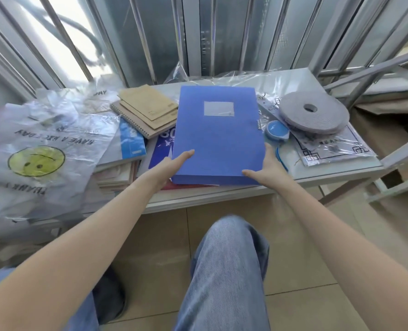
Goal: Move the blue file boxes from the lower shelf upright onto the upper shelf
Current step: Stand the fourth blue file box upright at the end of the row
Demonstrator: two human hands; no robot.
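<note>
While the blue file box point(218, 133) lay flat on the pale shelf point(336, 172), its label window facing up, the person gripped its near end from both sides. The left hand point(172, 167) pressed the near left corner with its fingers stretched flat along the lid, and the right hand point(263, 168) clasped the right edge, thumb on the front corner. Brown notebooks point(148, 111) were stacked just left of the box, a grey roll of tape point(313, 113) lay to its right, and a smiley-face plastic bag point(38, 149) lay further left.
</note>
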